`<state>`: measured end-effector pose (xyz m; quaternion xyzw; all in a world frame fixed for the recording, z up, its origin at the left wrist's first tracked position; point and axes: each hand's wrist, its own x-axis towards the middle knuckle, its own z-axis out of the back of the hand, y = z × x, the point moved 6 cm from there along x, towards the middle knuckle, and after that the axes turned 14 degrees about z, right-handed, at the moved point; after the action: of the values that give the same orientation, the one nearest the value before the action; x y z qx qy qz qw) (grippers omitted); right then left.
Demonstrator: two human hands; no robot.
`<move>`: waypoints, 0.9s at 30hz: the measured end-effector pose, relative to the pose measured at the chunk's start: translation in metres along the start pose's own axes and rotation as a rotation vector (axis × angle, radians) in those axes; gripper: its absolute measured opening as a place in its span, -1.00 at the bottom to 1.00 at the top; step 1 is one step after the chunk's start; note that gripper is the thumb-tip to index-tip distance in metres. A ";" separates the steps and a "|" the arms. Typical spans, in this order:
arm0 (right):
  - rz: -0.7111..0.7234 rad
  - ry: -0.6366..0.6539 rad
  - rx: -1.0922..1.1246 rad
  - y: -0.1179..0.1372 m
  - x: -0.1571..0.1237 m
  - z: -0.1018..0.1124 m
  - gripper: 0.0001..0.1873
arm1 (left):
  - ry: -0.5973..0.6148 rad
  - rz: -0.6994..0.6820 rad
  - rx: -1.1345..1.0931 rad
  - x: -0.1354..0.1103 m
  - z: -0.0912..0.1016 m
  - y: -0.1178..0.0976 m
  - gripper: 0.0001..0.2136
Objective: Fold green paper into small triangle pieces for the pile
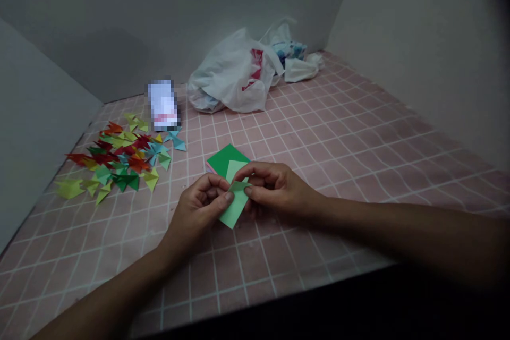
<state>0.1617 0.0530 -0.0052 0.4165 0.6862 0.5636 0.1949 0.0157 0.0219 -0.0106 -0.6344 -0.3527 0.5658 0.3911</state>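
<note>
Between my two hands is a light green sheet of origami paper (234, 211), partly folded, with a flap standing up at its upper side. My left hand (203, 199) pinches its left edge between thumb and fingers. On the other side my right hand (274, 188) grips the upper right corner, thumb in front and index finger over the top. Just behind the hands lies a stack of square papers (228, 158) with dark green on top; its near part is hidden by the hands and the folded sheet.
To the left spreads a pile of small folded paper figures (123, 154) in several colours. A phone (163, 103) with a lit screen stands behind it. White plastic bags (239, 71) sit against the back wall. A pink checked cloth (338, 138) covers the table, whose front edge is near me.
</note>
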 end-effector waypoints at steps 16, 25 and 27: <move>-0.011 -0.037 0.229 -0.003 -0.002 -0.002 -0.86 | 0.003 -0.014 -0.168 -0.005 -0.003 0.003 -0.83; -0.051 -0.047 0.180 -0.001 -0.002 -0.005 -0.87 | -0.025 -0.055 -0.008 -0.010 -0.003 -0.003 -0.86; -0.029 -0.060 0.193 -0.002 -0.002 -0.003 -0.89 | -0.031 -0.045 -0.034 -0.008 0.000 0.000 -0.84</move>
<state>0.1601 0.0497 -0.0063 0.4398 0.7371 0.4794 0.1826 0.0152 0.0145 -0.0066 -0.6241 -0.3824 0.5604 0.3875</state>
